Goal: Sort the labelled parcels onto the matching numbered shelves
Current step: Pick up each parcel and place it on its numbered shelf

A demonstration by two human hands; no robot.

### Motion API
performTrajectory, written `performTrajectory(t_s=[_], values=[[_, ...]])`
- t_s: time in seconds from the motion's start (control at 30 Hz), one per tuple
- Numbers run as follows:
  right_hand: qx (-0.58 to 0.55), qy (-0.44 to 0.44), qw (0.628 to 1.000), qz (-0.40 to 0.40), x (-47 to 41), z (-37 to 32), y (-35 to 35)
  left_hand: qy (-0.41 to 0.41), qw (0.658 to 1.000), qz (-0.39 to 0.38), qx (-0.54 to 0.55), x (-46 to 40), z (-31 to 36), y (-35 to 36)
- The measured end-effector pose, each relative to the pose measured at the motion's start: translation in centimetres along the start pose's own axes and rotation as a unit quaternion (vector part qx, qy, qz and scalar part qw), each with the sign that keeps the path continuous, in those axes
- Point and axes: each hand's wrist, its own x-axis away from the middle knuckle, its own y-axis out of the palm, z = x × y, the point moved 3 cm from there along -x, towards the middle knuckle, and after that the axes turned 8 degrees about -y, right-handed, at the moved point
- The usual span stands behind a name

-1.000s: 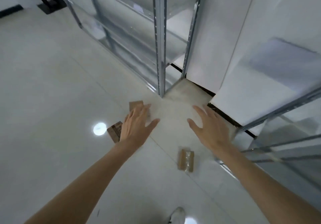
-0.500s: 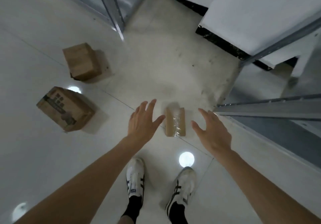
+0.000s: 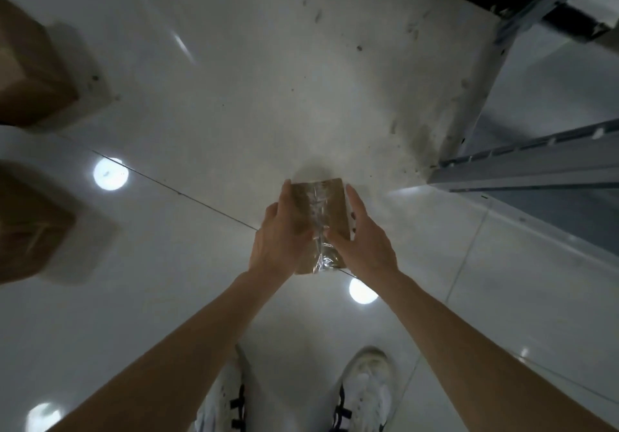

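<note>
Glossy pale tiled floor: left hand and right hand clasp small brown tape-sealed cardboard parcel low over it; two brown cardboard boxes unsorted, grey metal shelving apparently bare.

Both hands, left and right, clasp taped parcel above floor.

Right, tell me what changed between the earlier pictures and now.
Both hands came down onto the small taped parcel: the left hand and right hand now grip its two sides. Before, they hovered open above it. The two larger boxes lie where they were on the floor.
</note>
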Motion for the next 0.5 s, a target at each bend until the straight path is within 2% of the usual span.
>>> performTrajectory(t_s=[0.23, 0.4, 0.5], values=[[-0.088, -0.027, 0.995, 0.034, 1.7, -1.4, -0.6, 0.031, 0.996, 0.046, 0.068, 2.1, 0.2, -1.2], [-0.109, -0.087, 0.988, 0.074, 5.2, -8.0, -7.9, 0.132, 0.980, 0.111, 0.099, 7.0, 5.4, -7.5], [-0.145, -0.115, 0.977, 0.109, 7.5, -14.1, -14.4, 0.152, 0.962, 0.150, 0.171, 9.9, 10.6, -13.3]])
